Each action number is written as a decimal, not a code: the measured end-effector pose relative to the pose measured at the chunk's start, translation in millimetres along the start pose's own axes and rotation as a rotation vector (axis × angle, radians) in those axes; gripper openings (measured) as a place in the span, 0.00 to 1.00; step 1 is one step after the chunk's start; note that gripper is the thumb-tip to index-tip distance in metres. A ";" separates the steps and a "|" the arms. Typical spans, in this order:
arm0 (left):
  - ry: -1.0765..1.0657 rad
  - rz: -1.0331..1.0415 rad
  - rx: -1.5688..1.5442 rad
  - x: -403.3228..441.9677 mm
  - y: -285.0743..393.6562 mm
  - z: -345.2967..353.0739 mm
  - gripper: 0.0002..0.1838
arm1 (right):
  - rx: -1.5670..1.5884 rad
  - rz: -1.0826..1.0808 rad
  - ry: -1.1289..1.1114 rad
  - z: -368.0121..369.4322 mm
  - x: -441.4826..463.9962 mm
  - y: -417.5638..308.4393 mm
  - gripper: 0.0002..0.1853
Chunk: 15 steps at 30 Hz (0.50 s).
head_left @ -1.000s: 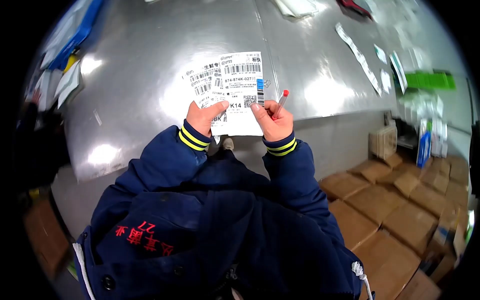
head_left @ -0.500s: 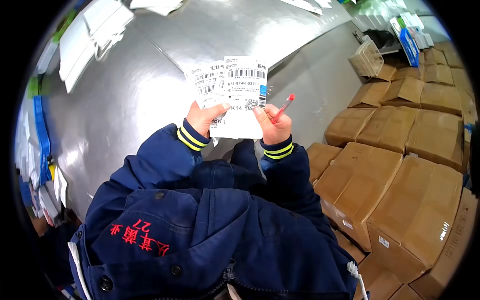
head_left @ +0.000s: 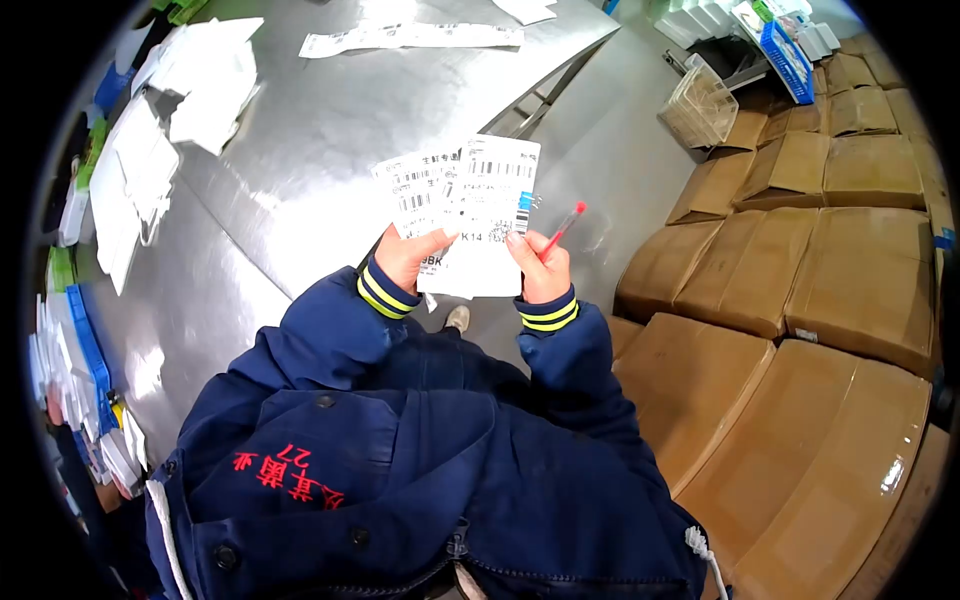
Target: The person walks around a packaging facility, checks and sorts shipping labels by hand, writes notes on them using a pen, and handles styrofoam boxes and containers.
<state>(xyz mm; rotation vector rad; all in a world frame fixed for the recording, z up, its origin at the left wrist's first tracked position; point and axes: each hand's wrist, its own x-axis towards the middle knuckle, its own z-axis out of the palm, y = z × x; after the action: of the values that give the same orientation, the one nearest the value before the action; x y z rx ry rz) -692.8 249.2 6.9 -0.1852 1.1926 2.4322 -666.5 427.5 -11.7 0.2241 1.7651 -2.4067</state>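
Observation:
Several white printed labels (head_left: 480,200), with barcodes and Chinese print, are fanned out in front of my body. My left hand (head_left: 407,258) is closed on their lower left part, thumb on top. At the lower right edge, my right hand (head_left: 543,266) pinches the same labels with its thumb on the front. A pen with a red cap (head_left: 563,229) sticks up out of my right hand, tucked between the fingers. A blue mark and a small clip show at the labels' right edge.
A metal table (head_left: 270,175) lies ahead and left, bearing a long paper strip (head_left: 410,38) and white sheets (head_left: 125,180). Cardboard boxes (head_left: 745,270) are stacked on the right. Behind them stand a clear plastic basket (head_left: 700,105) and a blue crate (head_left: 788,62). Another blue crate (head_left: 88,350) is far left.
The view has swung to the right, so the table has slid left and more boxes show. Both hands still hold the labels, and the pen stays in my right hand.

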 end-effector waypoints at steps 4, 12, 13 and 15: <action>-0.140 -0.087 -0.086 43.7 9.1 24.7 0.21 | 0.352 0.150 -0.036 -26.7 38.2 -13.7 0.12; -0.337 -0.204 -0.196 171.4 31.0 68.8 0.22 | 0.535 0.107 -0.111 -78.7 143.6 -63.5 0.17; -0.349 -0.213 -0.202 185.4 34.5 78.3 0.22 | 0.529 0.101 -0.097 -86.8 153.0 -69.3 0.17; -0.374 -0.210 -0.133 223.9 39.5 101.1 0.22 | 0.490 0.034 -0.152 -109.6 177.1 -79.0 0.25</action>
<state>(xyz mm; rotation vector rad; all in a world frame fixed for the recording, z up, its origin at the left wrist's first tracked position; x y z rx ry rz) -905.0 376.8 31.6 0.0998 0.8063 2.2347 -852.5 550.1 -7.3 0.1165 1.0803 -2.7087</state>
